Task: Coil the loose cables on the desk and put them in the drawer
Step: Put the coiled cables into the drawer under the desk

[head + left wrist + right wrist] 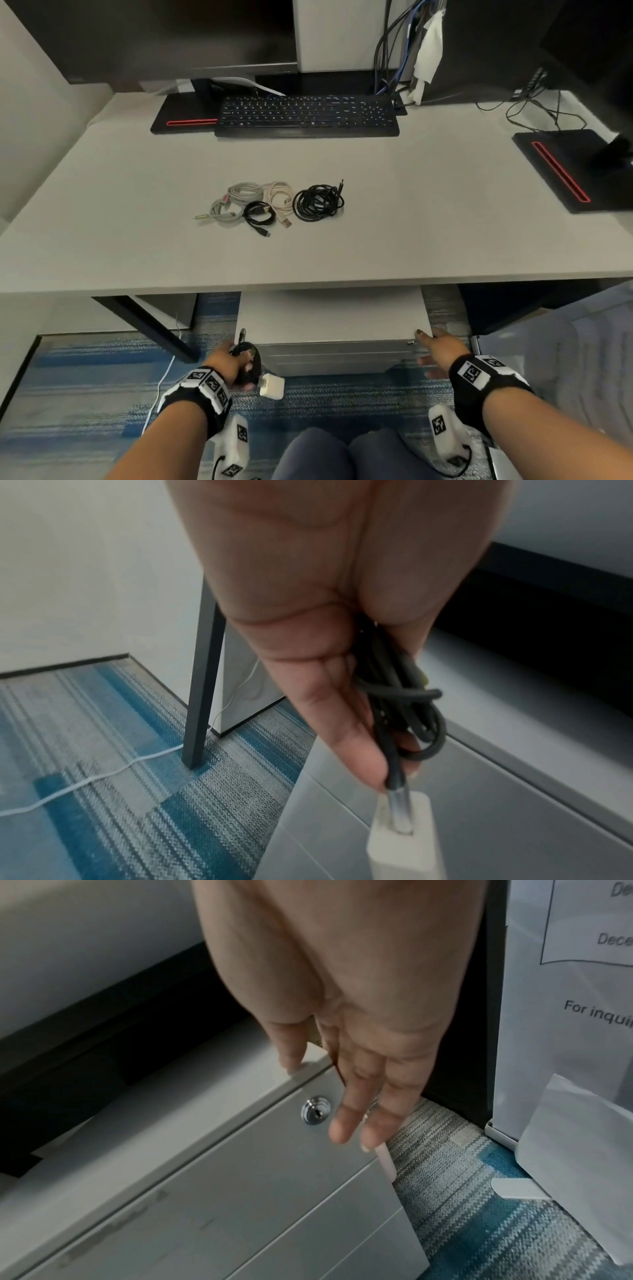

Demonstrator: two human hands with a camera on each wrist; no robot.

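My left hand (236,366) grips a coiled black cable (404,718) with a white charger block (272,386) hanging from its plug, just left of the grey drawer cabinet (329,322) under the desk. My right hand (435,349) is at the cabinet's top right corner, thumb on the top edge, fingers (346,1118) straight by the round lock (316,1110). The drawers look closed. On the desk lie several coiled cables: a grey one (236,198), a beige one (279,198), a small black one (258,214) and a larger black one (318,202).
A keyboard (306,114) and two black pads with red stripes (561,171) sit at the desk's back and right. A dark desk leg (202,696) and a white cord (85,780) stand left of the cabinet. Papers (575,1042) hang to its right.
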